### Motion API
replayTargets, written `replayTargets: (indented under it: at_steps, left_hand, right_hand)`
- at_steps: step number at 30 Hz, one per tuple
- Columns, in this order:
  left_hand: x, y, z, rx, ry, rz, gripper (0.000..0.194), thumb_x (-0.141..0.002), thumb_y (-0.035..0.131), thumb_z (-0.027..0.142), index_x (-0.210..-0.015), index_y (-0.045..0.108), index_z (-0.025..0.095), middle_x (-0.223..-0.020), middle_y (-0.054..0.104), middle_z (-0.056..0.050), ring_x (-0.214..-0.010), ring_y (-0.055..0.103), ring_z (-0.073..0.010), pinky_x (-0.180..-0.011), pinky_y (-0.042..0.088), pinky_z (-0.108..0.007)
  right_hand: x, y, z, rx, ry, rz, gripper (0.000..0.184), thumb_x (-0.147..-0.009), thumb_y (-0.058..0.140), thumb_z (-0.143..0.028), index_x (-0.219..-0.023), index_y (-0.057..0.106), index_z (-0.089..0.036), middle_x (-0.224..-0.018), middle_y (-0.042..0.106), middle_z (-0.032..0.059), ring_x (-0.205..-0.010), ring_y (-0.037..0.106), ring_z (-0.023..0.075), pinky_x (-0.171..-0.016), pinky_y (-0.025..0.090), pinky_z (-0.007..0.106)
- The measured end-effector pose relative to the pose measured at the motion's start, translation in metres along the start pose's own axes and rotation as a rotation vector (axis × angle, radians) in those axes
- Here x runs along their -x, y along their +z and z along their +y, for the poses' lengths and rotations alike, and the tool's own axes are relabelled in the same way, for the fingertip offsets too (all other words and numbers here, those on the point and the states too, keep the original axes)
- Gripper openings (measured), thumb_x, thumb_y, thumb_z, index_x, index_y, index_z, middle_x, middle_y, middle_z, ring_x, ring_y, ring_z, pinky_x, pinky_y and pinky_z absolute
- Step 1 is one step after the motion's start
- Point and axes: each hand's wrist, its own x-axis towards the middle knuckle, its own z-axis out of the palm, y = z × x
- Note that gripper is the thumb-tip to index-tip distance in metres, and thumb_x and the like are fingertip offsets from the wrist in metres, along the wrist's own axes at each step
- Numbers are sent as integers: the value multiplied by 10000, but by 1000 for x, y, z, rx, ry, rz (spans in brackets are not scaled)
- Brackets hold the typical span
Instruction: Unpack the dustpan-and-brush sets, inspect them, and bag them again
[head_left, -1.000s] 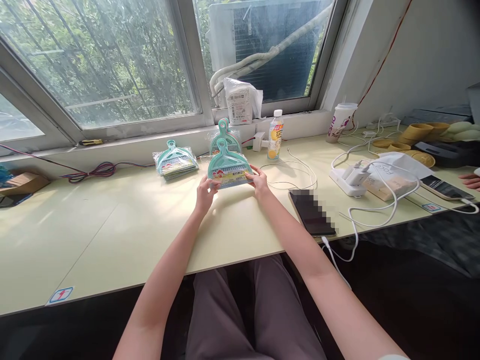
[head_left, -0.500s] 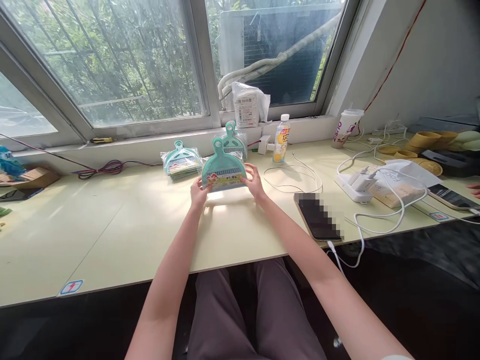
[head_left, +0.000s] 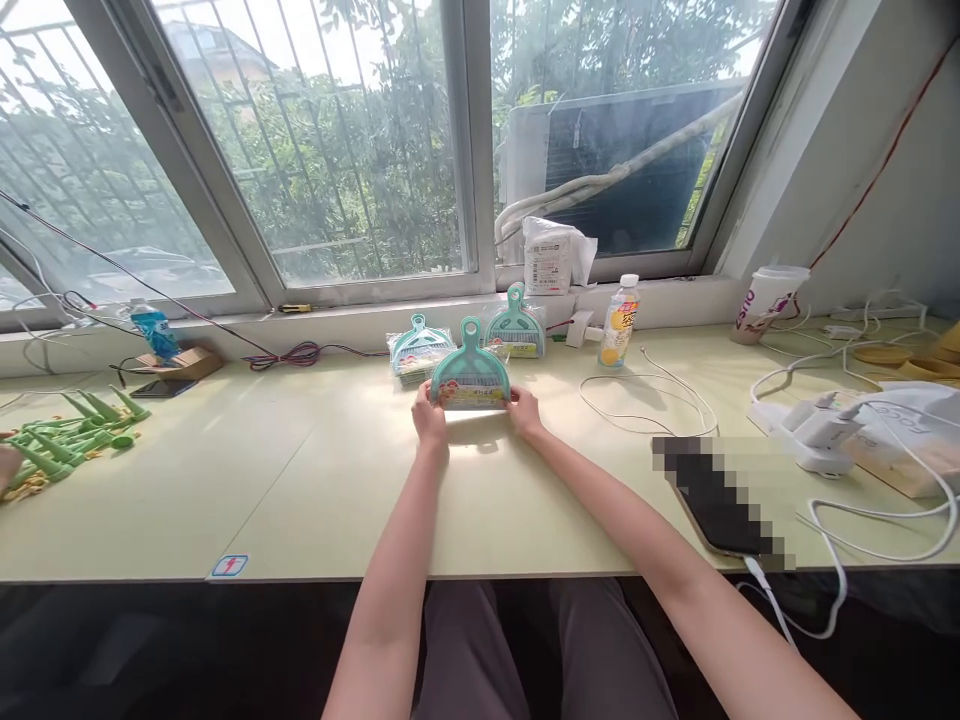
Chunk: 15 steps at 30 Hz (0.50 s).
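Between my two hands is a packaged mini dustpan and brush set (head_left: pixel 470 372), mint green, with its looped handle up and a colourful label along the bottom. My left hand (head_left: pixel 430 416) grips its lower left corner, while my right hand (head_left: pixel 524 412) grips the lower right corner. Just behind, on the left, lies a pile of similar dustpan sets (head_left: pixel 417 352) in clear wrapping. Behind on the right, another wrapped dustpan set (head_left: pixel 516 328) stands upright against the sill.
A juice bottle (head_left: pixel 619 325), loose cable (head_left: pixel 652 385), phone (head_left: pixel 716 505) and charger block (head_left: pixel 817 440) are to the right, with a lidded cup (head_left: pixel 769 303) beyond. Green plastic pieces (head_left: pixel 75 435) lie at far left beside another person's hand (head_left: pixel 9 465). A cutter (head_left: pixel 295 308) rests on the sill.
My view has swung left and up, bringing the green pieces into sight. The held dustpan set has shifted left relative to the ones behind, uncovering more of the upright set.
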Motion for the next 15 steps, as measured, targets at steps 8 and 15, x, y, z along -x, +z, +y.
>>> replayTargets:
  at_steps: [8,15]
  left_hand:
    - [-38,-24,-41,-48,-30,144,297,-731,565,135,-1013,620,210,-987,675,-103,-970,626,-255,-920,468,-462]
    - [-100,-39,-40,-66,42,295,411,-761,665,240,-1153,556,183,-1002,650,-101,-897,636,-220,-878,499,-400]
  right_hand:
    - [-29,65,-13,161,-63,-18,270,-739,547,-123,-931,722,-195,-920,698,56,-848,603,189,-845,466,329]
    - [-83,109,-33,46,-44,28,319,-785,602,-169,-1090,680,-221,-995,712,46,-808,648,168,-832,479,296]
